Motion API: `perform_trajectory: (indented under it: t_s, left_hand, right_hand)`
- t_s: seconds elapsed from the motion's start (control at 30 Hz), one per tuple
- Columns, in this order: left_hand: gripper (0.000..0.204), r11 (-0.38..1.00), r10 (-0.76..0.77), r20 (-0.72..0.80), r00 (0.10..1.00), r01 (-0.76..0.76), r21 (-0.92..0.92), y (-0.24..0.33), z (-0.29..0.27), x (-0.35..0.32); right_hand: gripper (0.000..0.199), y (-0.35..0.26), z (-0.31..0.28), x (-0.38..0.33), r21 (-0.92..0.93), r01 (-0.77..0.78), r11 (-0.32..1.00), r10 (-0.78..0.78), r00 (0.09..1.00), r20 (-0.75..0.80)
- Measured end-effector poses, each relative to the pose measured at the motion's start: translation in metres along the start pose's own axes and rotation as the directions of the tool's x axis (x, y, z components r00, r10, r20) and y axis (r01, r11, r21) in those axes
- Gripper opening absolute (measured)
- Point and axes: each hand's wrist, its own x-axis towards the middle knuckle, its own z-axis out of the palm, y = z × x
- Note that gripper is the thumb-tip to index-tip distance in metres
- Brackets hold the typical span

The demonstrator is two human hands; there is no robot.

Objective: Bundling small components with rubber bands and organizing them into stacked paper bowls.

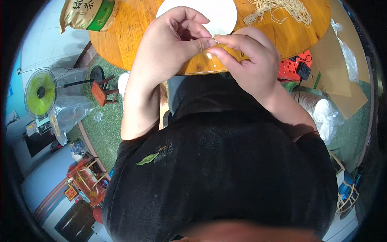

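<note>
Above the near edge of the round wooden table [121, 44], my two hands meet at their fingertips. My left hand [169, 44] is closed, its thumb pressed toward the fingers. My right hand [256, 54] pinches with thumb and forefinger against the left thumb tip. Whatever sits between the fingertips is tiny, perhaps pale, and mostly hidden. Just beyond the hands lies a white round plate or disc [223, 14]. A few small white bits are on the wood below the fingertips. To the right is a loose bundle of beige cord [290, 10].
A tan and green bag [86, 16] stands at the table's left. Beyond the edge are a green fan [40, 92], a small wooden stool [101, 93], a red plastic stool [292, 66] with a black adapter, and flattened cardboard [332, 60]. My black shirt carries an embroidered leaf.
</note>
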Motion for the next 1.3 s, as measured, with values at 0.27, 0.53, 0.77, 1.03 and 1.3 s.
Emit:
perform_trajectory:
  t_s: [0.27, 0.53, 0.77, 1.03, 1.3]
  left_hand:
    - [0.03, 0.991, -0.024, -0.097, 0.995, 0.036, 0.13, 0.007, 0.004, -0.002]
    - [0.025, 0.991, 0.018, -0.102, 0.995, -0.004, 0.133, -0.001, 0.004, -0.009]
    - [0.025, 0.856, 0.354, -0.007, 0.935, -0.321, 0.406, -0.014, 0.002, -0.015]
    - [0.025, 0.672, 0.509, 0.008, 0.861, -0.403, 0.621, -0.018, 0.004, -0.018]
    - [0.02, 0.547, 0.566, 0.078, 0.821, -0.444, 0.709, -0.018, 0.011, -0.018]
  right_hand:
    - [0.015, -0.003, 0.01, -0.001, -0.012, -0.051, 0.999, 0.051, 0.999, -0.001]
    - [0.006, -0.013, 0.009, 0.002, 0.115, -0.212, 0.97, 0.203, 0.975, 0.086]
    - [0.009, -0.005, 0.006, -0.002, 0.238, -0.38, 0.894, 0.342, 0.921, 0.188]
    - [0.012, -0.003, 0.008, -0.005, 0.454, -0.554, 0.698, 0.458, 0.832, 0.312]
    - [0.011, -0.002, 0.013, -0.009, 0.409, -0.508, 0.758, 0.448, 0.861, 0.24]
